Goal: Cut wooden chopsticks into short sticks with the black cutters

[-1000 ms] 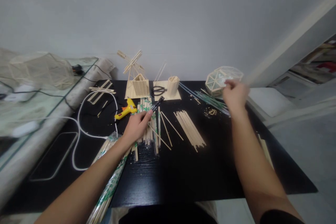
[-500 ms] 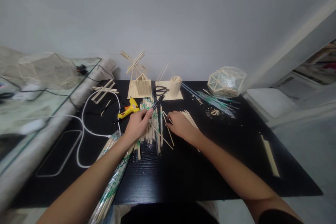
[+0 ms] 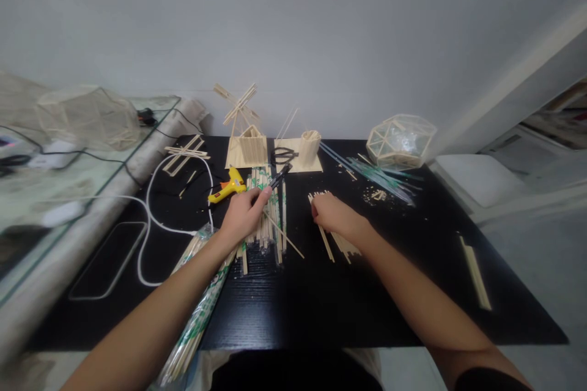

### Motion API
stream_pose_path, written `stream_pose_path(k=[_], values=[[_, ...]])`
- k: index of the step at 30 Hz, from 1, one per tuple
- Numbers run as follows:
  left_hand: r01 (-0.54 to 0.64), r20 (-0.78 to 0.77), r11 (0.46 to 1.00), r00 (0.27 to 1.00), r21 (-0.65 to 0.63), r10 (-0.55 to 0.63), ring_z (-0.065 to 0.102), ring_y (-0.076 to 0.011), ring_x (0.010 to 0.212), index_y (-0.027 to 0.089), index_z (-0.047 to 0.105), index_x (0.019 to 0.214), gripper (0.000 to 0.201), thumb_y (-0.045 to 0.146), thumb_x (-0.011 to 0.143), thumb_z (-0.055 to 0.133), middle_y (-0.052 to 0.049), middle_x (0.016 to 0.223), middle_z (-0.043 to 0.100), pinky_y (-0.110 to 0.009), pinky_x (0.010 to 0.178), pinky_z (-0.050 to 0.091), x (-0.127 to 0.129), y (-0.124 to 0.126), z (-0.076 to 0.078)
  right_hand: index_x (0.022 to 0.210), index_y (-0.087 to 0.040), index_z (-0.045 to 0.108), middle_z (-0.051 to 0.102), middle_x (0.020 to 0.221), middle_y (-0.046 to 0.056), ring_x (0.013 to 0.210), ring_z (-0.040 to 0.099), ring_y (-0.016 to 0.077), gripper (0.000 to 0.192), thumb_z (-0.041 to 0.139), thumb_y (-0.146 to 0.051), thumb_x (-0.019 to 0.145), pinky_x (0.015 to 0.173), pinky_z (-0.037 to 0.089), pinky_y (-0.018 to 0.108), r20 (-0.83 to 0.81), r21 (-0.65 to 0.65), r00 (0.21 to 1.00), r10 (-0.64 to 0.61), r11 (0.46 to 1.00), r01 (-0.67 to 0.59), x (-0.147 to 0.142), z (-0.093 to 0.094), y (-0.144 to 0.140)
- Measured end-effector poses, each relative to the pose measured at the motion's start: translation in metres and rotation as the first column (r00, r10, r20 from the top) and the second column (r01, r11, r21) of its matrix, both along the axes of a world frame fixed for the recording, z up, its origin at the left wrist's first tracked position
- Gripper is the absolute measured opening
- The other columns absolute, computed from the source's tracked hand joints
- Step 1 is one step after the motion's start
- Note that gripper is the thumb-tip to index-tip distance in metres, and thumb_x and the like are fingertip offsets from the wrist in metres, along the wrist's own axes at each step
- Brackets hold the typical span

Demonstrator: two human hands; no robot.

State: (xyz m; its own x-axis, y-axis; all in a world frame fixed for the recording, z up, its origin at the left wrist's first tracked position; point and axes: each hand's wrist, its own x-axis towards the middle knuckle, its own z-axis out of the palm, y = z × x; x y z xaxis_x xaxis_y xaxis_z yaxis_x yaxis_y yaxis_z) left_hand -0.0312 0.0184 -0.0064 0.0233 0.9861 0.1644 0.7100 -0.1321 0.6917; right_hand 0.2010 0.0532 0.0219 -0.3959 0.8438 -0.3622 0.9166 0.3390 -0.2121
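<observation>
My left hand grips black pliers whose jaws point up and right over a pile of bamboo sticks on the black table. My right hand rests palm down on a loose bundle of short sticks, fingers curled over them. One stray stick lies slanted between the two hands.
A yellow glue gun with a white cable lies left of the pliers. Stick models, scissors and a stick cup stand at the back. A geodesic stick dome sits back right. A wrapped stick pack lies front left.
My right hand came back from the dome at the far right, passed over the loose sticks by the pile, and now lies on the short stick bundle. My left hand stayed put.
</observation>
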Motion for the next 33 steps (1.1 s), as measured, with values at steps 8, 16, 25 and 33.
stream_pose_path(k=[8,16,25,33], values=[[-0.115,-0.154,0.993,0.982,-0.001,0.114,0.064,-0.0238,0.072,0.019,0.063,0.078,0.059,0.064,0.1,0.031,-0.005,0.067,0.064,-0.03,0.068,0.041,0.0,0.003,0.001,0.084,-0.016,0.074,0.076,0.089,0.012,0.084,0.073,0.0259,0.006,0.075,-0.014,0.079,0.068,0.047,0.028,0.039,0.025,0.997,-0.071,0.997,0.07,0.015,0.011,0.013],[-0.241,-0.505,0.968,0.846,-0.073,0.172,0.071,-0.0331,0.084,0.018,0.068,0.096,0.043,0.056,0.093,0.048,-0.015,0.088,0.074,-0.035,0.069,0.047,-0.007,0.01,0.0,0.089,-0.017,0.071,0.076,0.091,0.011,0.086,0.071,0.0259,0.017,0.071,-0.035,0.089,0.068,0.046,0.03,-0.059,0.124,0.988,-0.142,0.981,0.149,0.022,0.014,0.016],[-0.251,-0.564,0.96,0.814,-0.124,0.14,0.072,-0.034,0.085,0.017,0.07,0.101,0.046,0.057,0.091,0.049,-0.017,0.089,0.075,-0.038,0.072,0.051,-0.007,0.008,0.001,0.088,-0.017,0.073,0.076,0.082,0.004,0.073,0.07,0.0167,0.013,0.076,-0.03,0.085,0.064,0.046,0.022,-0.317,-0.082,0.943,0.097,0.988,-0.129,-0.015,0.002,-0.015],[-0.263,-0.585,0.951,0.801,-0.161,0.123,0.072,-0.0375,0.087,0.015,0.069,0.105,0.047,0.055,0.09,0.049,-0.02,0.093,0.075,-0.041,0.073,0.051,-0.007,0.008,0.004,0.091,-0.016,0.072,0.077,0.086,0.007,0.078,0.072,0.0179,0.009,0.07,-0.012,0.082,0.065,0.045,0.021,-0.304,-0.081,0.94,0.156,0.979,-0.188,-0.034,-0.015,-0.04]])
